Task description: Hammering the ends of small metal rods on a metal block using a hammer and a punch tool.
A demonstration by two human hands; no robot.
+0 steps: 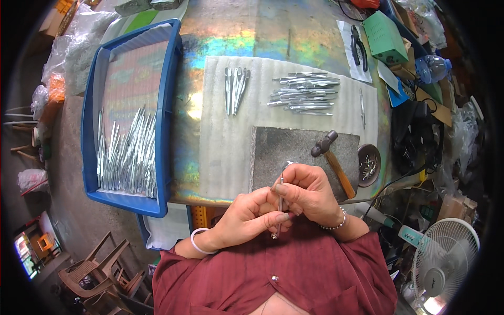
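Note:
Both of my hands are together in front of my chest, at the near edge of the bench. Between them a slim metal piece, which looks like tweezers (280,206), stands nearly upright. My left hand (242,216) pinches its lower part with thumb and fingers. Higher up, my right hand (313,193) grips it near the top with bent fingers. Fingers hide much of the piece. Just beyond my hands lies a dark flat slab (275,147). A hammer (333,160) with a wooden handle rests on the slab's right part.
A blue tray (170,105) at left holds many similar metal pieces. More lie in a small bundle (235,89) and a larger pile (304,93) on a foam sheet (220,147). Right: a bowl (361,164) of small pins, pliers (359,50), a green box (386,37), a fan (443,262).

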